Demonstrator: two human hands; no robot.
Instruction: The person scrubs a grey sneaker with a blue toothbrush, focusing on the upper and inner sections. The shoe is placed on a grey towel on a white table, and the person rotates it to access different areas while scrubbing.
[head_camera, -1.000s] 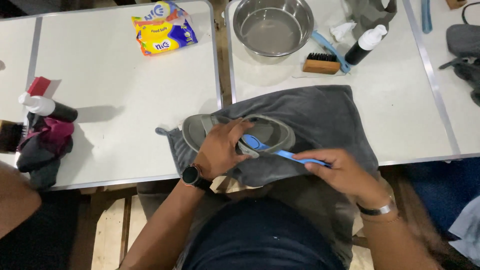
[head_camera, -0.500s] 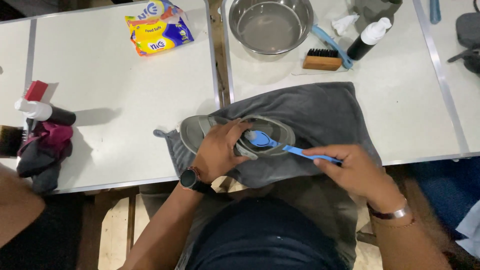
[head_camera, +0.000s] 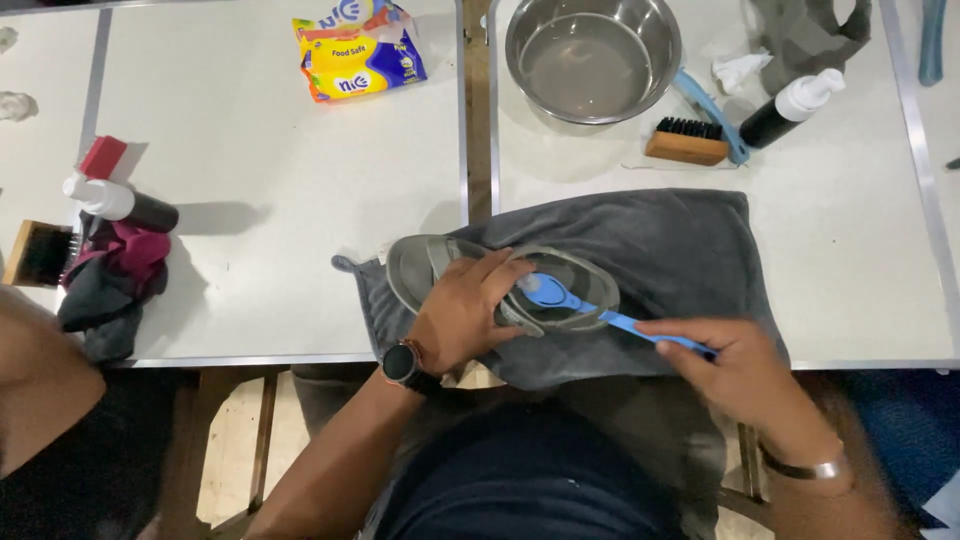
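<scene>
Centre frame, on a soft dark grey folded towel (head_camera: 660, 240) spread over the smooth white table (head_camera: 280, 200): flat grey rubber sandal (head_camera: 500, 285), pinned under the left hand (head_camera: 465, 310), grip closed over its middle. Slim blue plastic brush (head_camera: 600, 310) laid head-down on the sole, handle pinched in the right hand (head_camera: 735, 365), lower right. Upper centre, round shiny steel bowl (head_camera: 592, 55); just right, bristled wooden block brush (head_camera: 687, 140).

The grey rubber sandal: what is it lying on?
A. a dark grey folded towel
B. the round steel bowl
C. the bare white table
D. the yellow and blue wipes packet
A: the grey rubber sandal, steadied by the left hand, lies on the dark grey folded towel spread across the table edge.
</scene>
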